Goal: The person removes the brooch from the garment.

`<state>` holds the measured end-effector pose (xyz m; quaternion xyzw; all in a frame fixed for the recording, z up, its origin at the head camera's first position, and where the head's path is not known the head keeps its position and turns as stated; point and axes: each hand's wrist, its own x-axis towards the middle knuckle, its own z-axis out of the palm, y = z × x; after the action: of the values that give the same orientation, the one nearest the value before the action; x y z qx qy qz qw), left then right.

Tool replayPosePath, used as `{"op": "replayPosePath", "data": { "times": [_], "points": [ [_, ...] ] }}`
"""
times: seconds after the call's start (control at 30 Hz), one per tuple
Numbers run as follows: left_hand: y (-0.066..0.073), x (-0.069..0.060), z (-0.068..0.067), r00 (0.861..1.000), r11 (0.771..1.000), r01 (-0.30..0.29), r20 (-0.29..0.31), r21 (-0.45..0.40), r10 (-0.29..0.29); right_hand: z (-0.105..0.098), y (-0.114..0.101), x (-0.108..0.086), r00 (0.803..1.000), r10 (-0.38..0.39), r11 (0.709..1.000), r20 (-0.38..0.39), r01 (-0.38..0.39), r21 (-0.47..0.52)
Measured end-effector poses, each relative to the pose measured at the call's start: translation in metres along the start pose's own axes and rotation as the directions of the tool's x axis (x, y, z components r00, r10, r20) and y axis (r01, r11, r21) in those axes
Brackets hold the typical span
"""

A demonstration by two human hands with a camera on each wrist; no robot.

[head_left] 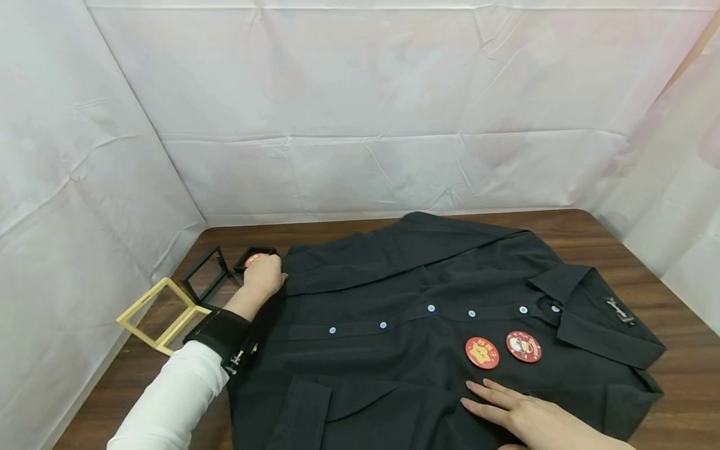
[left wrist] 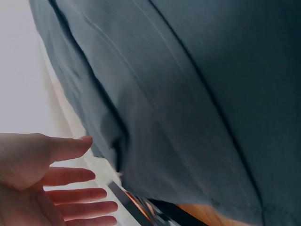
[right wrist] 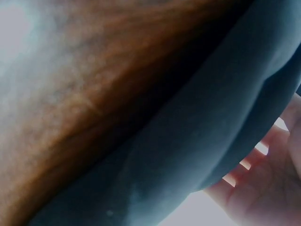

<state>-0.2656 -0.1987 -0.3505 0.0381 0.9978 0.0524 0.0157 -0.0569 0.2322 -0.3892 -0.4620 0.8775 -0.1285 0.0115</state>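
A black button-up shirt [head_left: 371, 362] lies spread on the table, its collar toward the right. On its front sit a red round badge with a yellow star figure [head_left: 482, 353] and a second red round badge [head_left: 524, 347]. My left hand [head_left: 263, 276] is at a small black box [head_left: 240, 262] at the far left, with another red badge [head_left: 254, 257] partly hidden behind the hand. In the left wrist view the fingers of that hand [left wrist: 51, 183] are extended, holding nothing visible. My right hand [head_left: 529, 415] rests on the near side of the shirt, fingers spread.
Beside the left arm stand a yellow-framed box [head_left: 163, 344] and another black-framed box [head_left: 194, 269]. A silver pin [head_left: 620, 311] is on the shirt near the collar. White cloth walls [head_left: 394, 106] surround the back and sides of the wooden table [head_left: 683, 362].
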Motion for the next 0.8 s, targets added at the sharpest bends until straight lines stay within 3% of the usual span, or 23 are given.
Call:
{"op": "replayPosePath", "data": {
  "times": [0.17,0.33,0.5,0.8],
  "points": [
    [0.017,-0.011,-0.003,0.996,0.997,-0.073,-0.055,0.001,0.073,-0.002,0.0,0.0,1.0,-0.003,1.0,0.007,0.003,-0.009],
    [0.041,-0.024,-0.004,0.976,0.984,-0.18,-0.121,0.016,0.18,-0.004,0.0,-0.001,1.0,0.0,1.0,0.009,0.0,-0.008],
    [0.068,-0.039,-0.007,0.946,0.962,-0.273,-0.173,0.023,0.273,-0.006,0.0,-0.001,1.0,-0.009,1.0,0.001,0.009,-0.004],
    [0.104,-0.061,-0.008,0.872,0.904,-0.427,-0.266,0.001,0.412,-0.009,-0.005,-0.005,0.999,0.014,0.999,-0.039,-0.016,-0.049]
  ]
}}
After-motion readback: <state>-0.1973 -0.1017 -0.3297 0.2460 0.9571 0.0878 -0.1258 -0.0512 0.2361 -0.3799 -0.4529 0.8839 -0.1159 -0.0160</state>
